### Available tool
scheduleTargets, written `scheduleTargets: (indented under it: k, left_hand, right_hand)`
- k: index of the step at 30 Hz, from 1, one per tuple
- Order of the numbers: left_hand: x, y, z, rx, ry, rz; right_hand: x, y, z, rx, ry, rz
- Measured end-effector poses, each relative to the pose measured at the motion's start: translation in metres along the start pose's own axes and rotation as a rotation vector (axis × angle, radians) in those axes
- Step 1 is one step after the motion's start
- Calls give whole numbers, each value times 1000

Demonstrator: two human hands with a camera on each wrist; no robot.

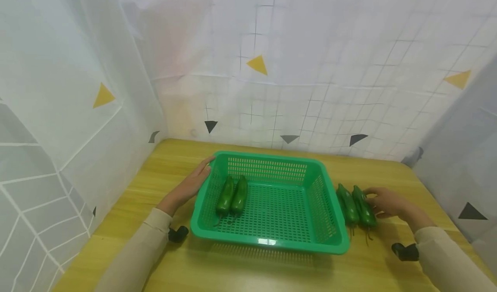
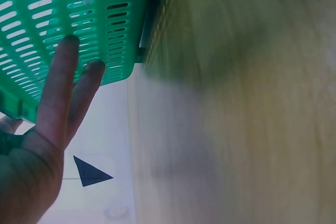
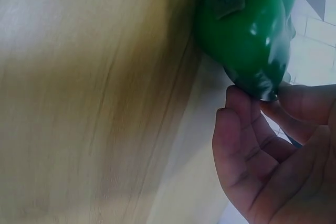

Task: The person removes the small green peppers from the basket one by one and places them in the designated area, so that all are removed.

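Observation:
A green plastic basket (image 1: 268, 244) with slotted walls stands on the table. Two long green peppers lie side by side at its left end, the left pepper (image 1: 225, 199) and the right pepper (image 1: 239, 197). My left hand (image 1: 190, 185) rests against the basket's left side; in the left wrist view its straight fingers (image 2: 60, 90) touch the slotted outer wall. Outside the basket's right wall lie two more green peppers, an inner pepper (image 1: 348, 206) and an outer pepper (image 1: 364, 208). My right hand (image 1: 390, 203) pinches the outer pepper's side between thumb and fingertips.
The wood-patterned table (image 1: 268, 277) runs back to a white sheet (image 1: 310, 67) with yellow and dark triangles, which also hangs at both sides. Black wrist-worn devices show at the left wrist (image 1: 177, 234) and the right wrist (image 1: 405, 252).

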State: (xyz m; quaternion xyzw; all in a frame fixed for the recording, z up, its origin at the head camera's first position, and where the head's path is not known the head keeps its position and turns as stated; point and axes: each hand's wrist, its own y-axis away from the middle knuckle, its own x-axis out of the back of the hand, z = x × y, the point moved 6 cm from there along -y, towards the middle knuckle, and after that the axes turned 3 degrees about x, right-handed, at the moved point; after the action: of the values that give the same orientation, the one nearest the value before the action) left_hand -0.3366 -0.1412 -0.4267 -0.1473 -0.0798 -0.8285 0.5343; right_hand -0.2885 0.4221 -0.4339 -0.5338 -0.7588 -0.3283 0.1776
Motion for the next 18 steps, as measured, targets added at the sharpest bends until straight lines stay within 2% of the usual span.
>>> scheduleTargets:
  k: [11, 18]
  left_hand:
    - [0, -1, -1, -16, 14, -2]
    - [1, -2, 2, -2, -2, 6]
  right_hand:
    - [-5, -5, 2, -12, -7, -1]
    - [1, -9, 1, 8, 39, 10]
